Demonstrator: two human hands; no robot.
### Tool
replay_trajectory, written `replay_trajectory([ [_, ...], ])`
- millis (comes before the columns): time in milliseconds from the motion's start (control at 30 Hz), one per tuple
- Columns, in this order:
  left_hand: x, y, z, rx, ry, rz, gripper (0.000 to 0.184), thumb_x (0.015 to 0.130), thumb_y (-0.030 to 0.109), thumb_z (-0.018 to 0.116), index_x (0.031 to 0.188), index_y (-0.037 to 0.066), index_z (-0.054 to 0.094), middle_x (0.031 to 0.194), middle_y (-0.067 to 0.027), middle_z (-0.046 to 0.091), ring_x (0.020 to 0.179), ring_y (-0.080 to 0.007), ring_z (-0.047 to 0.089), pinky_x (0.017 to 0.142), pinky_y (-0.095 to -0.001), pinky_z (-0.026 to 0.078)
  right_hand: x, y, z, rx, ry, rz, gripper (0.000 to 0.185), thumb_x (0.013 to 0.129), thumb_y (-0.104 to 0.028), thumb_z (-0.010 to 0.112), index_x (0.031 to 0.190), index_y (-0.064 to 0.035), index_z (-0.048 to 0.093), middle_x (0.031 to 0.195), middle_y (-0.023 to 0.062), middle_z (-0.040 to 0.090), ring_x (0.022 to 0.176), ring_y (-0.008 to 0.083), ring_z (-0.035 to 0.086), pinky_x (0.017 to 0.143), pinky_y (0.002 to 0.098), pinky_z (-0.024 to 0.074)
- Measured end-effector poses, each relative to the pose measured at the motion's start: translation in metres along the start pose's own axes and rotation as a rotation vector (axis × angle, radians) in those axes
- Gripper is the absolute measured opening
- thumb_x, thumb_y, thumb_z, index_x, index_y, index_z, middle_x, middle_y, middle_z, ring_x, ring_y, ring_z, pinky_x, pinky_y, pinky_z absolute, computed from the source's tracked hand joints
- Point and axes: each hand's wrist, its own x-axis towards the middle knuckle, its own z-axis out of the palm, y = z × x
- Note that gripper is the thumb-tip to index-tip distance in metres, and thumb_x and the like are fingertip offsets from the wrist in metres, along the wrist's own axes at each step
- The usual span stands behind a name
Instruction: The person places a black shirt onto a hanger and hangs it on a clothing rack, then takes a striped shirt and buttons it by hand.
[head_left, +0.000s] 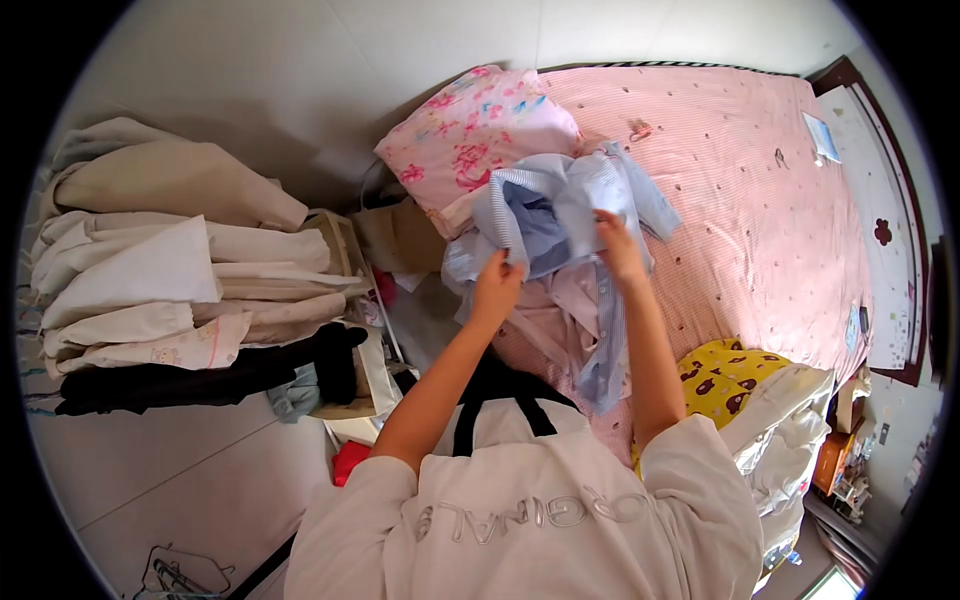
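My left hand (498, 288) pinches the edge of a light blue striped shirt (590, 190) near its striped band. On the other side, my right hand (618, 245) grips the same shirt, fingers closed on the cloth. Between my hands the shirt hangs open, showing a darker blue inside. One sleeve stretches right over the bed, and a striped part with buttons trails down below my right hand. Pale pink clothing (565, 325) lies under and below the shirt on the bed.
A floral pillow (480, 140) lies at the head of the pink bed (740, 200). Hanging clothes (150, 270) fill a rack at left. A yellow patterned cloth (725, 380) and white bedding (790, 430) lie at right. Wire hangers (180, 575) are at lower left.
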Motion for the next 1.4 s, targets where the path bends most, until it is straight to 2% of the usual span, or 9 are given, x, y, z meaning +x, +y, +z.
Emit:
replay_trajectory([
  [100, 0.016, -0.035, 0.011, 0.316, -0.246, 0.444, 0.037, 0.074, 0.019, 0.060, 0.104, -0.001, 0.051, 0.093, -0.0151, 0.057, 0.087, -0.0228, 0.055, 0.079, -0.0311, 0.042, 0.012, 0.046, 0.026, -0.213, 0.069, -0.338, 0.067, 0.074, -0.017, 0.059, 0.127, -0.0008, 0.022, 0.128, 0.0210, 0.029, 0.113, 0.0320, 0.038, 0.089, 0.0367, 0.0358],
  [200, 0.018, -0.066, -0.019, 0.433, -0.080, 0.183, 0.045, 0.070, 0.019, 0.062, 0.109, -0.001, 0.048, 0.104, -0.0194, 0.052, 0.100, -0.0309, 0.048, 0.087, -0.0349, 0.036, -0.005, 0.050, 0.019, -0.726, 0.265, -0.683, 0.067, 0.068, -0.015, 0.063, 0.122, 0.0040, 0.029, 0.124, 0.0247, 0.032, 0.109, 0.0404, 0.037, 0.090, 0.0401, 0.0334],
  [300, 0.018, -0.117, -0.053, 0.613, 0.218, 0.272, 0.048, 0.067, 0.019, 0.061, 0.110, 0.003, 0.047, 0.106, -0.0179, 0.051, 0.101, -0.0313, 0.046, 0.086, -0.0362, 0.037, -0.027, 0.058, 0.010, -0.759, 0.300, -0.513, 0.053, 0.068, -0.016, 0.063, 0.111, 0.0046, 0.040, 0.112, 0.0221, 0.044, 0.102, 0.0355, 0.044, 0.083, 0.0385, 0.0376],
  [500, 0.020, -0.170, -0.071, 0.569, 0.159, -0.064, 0.044, 0.067, 0.018, 0.063, 0.105, 0.001, 0.049, 0.094, -0.0156, 0.056, 0.086, -0.0274, 0.055, 0.075, -0.0333, 0.043, -0.075, 0.117, 0.090, -0.507, -0.249, -0.075, 0.032, 0.070, -0.015, 0.058, 0.097, 0.0000, 0.049, 0.088, 0.0140, 0.056, 0.083, 0.0232, 0.054, 0.071, 0.0316, 0.0431],
  [600, 0.008, -0.167, -0.060, 0.404, -0.006, -0.228, 0.038, 0.069, 0.017, 0.060, 0.102, 0.001, 0.051, 0.087, -0.0139, 0.058, 0.080, -0.0229, 0.057, 0.071, -0.0299, 0.045, -0.089, 0.132, 0.134, -0.419, -0.450, -0.062, 0.028, 0.072, -0.012, 0.057, 0.097, -0.0014, 0.051, 0.082, 0.0108, 0.059, 0.075, 0.0196, 0.058, 0.067, 0.0288, 0.0452],
  [833, -0.043, -0.149, -0.060, 0.037, 0.026, -0.100, 0.021, 0.079, 0.009, 0.051, 0.099, 0.003, 0.054, 0.083, -0.0059, 0.060, 0.073, -0.0103, 0.055, 0.066, -0.0235, 0.043, -0.091, 0.135, 0.140, -0.338, -0.456, -0.196, 0.023, 0.071, -0.013, 0.056, 0.090, -0.0005, 0.054, 0.076, 0.0098, 0.059, 0.069, 0.0205, 0.059, 0.063, 0.0296, 0.0459],
  [967, -0.082, -0.086, -0.093, 0.124, 0.089, -0.047, 0.021, 0.081, 0.009, 0.051, 0.101, 0.002, 0.052, 0.085, -0.0068, 0.059, 0.075, -0.0108, 0.055, 0.069, -0.0235, 0.043, -0.086, 0.118, 0.110, -0.366, -0.533, -0.178, 0.018, 0.074, -0.007, 0.054, 0.091, -0.0012, 0.053, 0.075, 0.0018, 0.054, 0.066, 0.0071, 0.050, 0.058, 0.0188, 0.0391],
  [1133, -0.154, -0.021, -0.150, 0.084, 0.269, 0.125, 0.025, 0.080, 0.006, 0.049, 0.106, 0.003, 0.050, 0.092, -0.0077, 0.059, 0.082, -0.0128, 0.055, 0.069, -0.0232, 0.043, -0.117, 0.102, 0.115, -0.562, -0.483, -0.284, 0.017, 0.075, -0.008, 0.053, 0.091, -0.0011, 0.053, 0.074, 0.0036, 0.056, 0.066, 0.0090, 0.052, 0.059, 0.0215, 0.0411],
  [1400, -0.316, 0.021, -0.224, 0.315, 0.879, 0.300, 0.023, 0.078, 0.004, 0.051, 0.100, 0.001, 0.053, 0.085, -0.0115, 0.059, 0.078, -0.0202, 0.058, 0.070, -0.0269, 0.045, -0.224, 0.045, 0.206, -0.344, -0.959, -0.424, 0.021, 0.075, -0.008, 0.053, 0.094, 0.0008, 0.052, 0.081, 0.0107, 0.059, 0.075, 0.0171, 0.057, 0.067, 0.0276, 0.0451],
])
